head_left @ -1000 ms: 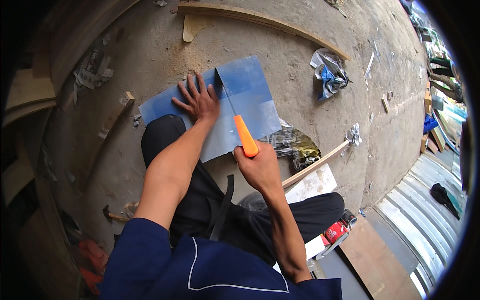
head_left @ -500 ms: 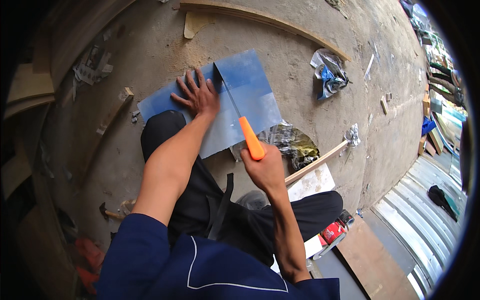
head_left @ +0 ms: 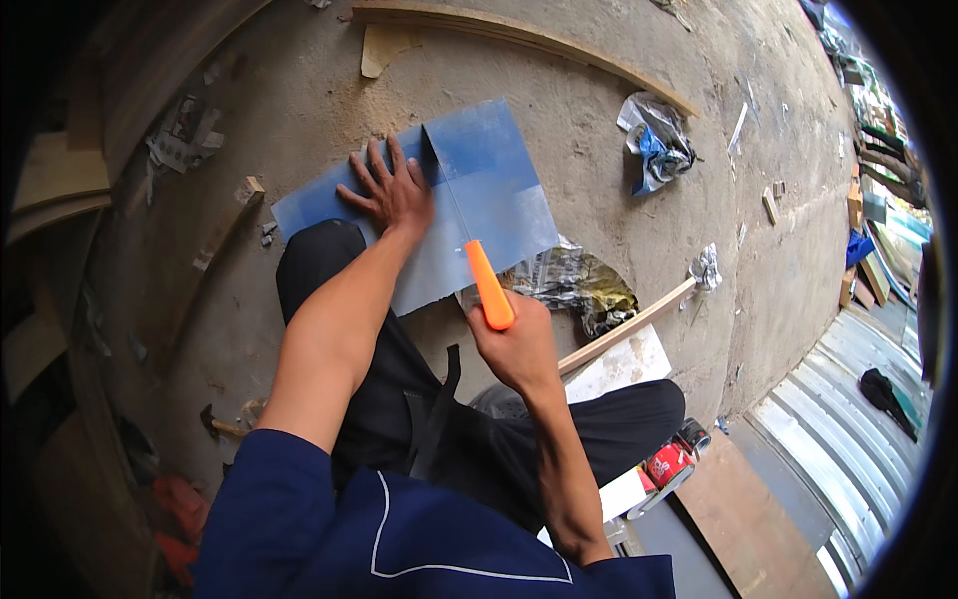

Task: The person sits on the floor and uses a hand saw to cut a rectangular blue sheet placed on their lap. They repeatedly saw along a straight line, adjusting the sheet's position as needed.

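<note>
A blue sheet [head_left: 511,150] with paler blue-grey patches lies across my left knee, just above the floor. My left hand [head_left: 401,200] lies flat on it with fingers spread, to the left of the blade. In my right hand [head_left: 517,341] is the orange handle of a handsaw [head_left: 488,285], fingers wrapped round it. The narrow dark blade runs from the handle up and left along the sheet to near its far edge. I see the blade almost edge-on, so how deep it goes into the sheet is hidden.
A long wooden strip [head_left: 539,42] lies beyond the sheet. Crumpled packaging [head_left: 659,150] and foil-like wrapping [head_left: 569,275] rest on the floor to the right. A wooden stick [head_left: 629,326] and a red can [head_left: 667,463] are near my right knee; a hammer [head_left: 222,424] lies left.
My right hand and the saw handle have shifted slightly left and a little down toward me. The left hand stays pressed on the sheet, almost unmoved.
</note>
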`<state>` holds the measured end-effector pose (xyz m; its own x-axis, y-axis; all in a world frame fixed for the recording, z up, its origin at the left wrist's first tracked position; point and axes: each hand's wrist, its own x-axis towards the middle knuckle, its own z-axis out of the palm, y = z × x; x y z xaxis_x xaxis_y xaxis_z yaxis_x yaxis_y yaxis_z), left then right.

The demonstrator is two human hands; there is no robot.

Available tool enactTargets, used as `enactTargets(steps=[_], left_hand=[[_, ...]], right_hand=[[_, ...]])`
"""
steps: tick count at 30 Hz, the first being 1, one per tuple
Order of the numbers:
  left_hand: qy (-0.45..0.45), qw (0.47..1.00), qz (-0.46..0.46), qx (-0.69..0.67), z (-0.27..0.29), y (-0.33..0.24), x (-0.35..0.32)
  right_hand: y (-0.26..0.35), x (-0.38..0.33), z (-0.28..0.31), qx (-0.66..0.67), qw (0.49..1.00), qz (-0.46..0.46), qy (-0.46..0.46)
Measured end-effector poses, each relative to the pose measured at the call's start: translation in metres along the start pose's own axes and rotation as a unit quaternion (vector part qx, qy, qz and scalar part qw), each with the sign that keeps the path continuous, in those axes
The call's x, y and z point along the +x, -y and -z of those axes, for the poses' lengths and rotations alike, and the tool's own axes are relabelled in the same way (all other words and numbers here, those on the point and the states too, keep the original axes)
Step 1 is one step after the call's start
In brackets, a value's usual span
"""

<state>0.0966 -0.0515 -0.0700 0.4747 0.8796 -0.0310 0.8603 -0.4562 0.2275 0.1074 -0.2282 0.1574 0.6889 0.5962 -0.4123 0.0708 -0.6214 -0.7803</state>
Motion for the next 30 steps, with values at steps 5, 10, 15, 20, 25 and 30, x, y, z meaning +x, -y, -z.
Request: enactTargets(steps=[5, 10, 15, 20, 25, 30], left_hand=[[0.011, 0.999, -0.038, 0.000, 0.001, -0.004, -0.010], [0.002, 0.999, -0.039, 0.028, 0.001, 0.005, -0.011], [0.014, 0.996, -0.061, 0.065, 0.002, -0.009, -0.009], [0.035, 0.998, -0.009, 0.042, 0.004, -0.008, -0.003], [0.015, 0.999, -0.011, 0.037, 0.007, -0.002, 0.002], [0.018, 0.999, -0.040, 0.029, 0.000, -0.009, -0.005]], right_hand=[[0.013, -0.033, 0.010, -0.005, 1.000, -0.020, -0.013], [0.024, -0.066, 0.023, 0.032, 0.998, -0.049, 0.005], [-0.012, -0.007, -0.004, 0.039, 0.998, -0.047, -0.005], [-0.004, -0.009, -0.009, 0.038, 0.998, -0.045, -0.009], [0.012, -0.075, 0.022, 0.057, 0.996, -0.066, 0.036], [-0.010, -0.036, 0.011, 0.050, 0.997, -0.064, 0.004]])
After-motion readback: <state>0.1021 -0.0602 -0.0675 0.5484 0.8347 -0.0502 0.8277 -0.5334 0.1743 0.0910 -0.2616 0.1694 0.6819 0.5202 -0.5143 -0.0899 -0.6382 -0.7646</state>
